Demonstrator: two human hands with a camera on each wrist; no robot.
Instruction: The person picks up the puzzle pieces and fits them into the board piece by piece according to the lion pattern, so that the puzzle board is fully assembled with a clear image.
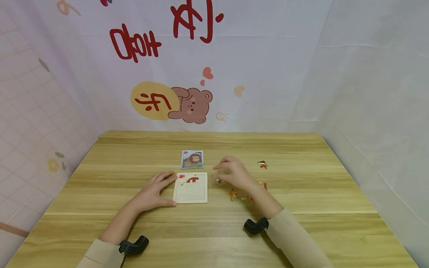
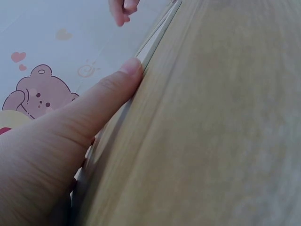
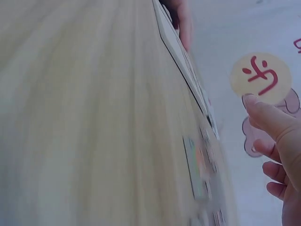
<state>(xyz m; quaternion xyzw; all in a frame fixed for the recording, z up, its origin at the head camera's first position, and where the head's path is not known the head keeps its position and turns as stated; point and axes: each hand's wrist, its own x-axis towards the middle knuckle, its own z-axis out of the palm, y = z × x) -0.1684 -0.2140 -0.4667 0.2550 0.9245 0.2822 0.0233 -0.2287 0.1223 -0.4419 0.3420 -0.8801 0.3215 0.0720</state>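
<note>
A square puzzle board (image 1: 190, 193) lies on the table, its top part filled with pieces in pink, white and dark red. My left hand (image 1: 153, 192) rests at its left side, thumb on the lower left corner and fingertips by the upper left. In the left wrist view the straight thumb (image 2: 106, 94) touches the board's edge. Right of the board, my right hand (image 1: 233, 174) is raised above the table with loosely bent fingers and nothing between them. Beneath it lies a puzzle piece (image 1: 220, 182), partly hidden. An orange lion piece (image 1: 233, 194) sits closer to me.
Behind the board lies a picture card (image 1: 192, 159) with a lion on it. More loose pieces lie to the right: one piece (image 1: 263, 165) farther back, another piece (image 1: 264, 185) beside my right forearm, and a red-green piece (image 1: 249, 201) nearer. A printed cloth (image 1: 268, 74) hangs behind the table.
</note>
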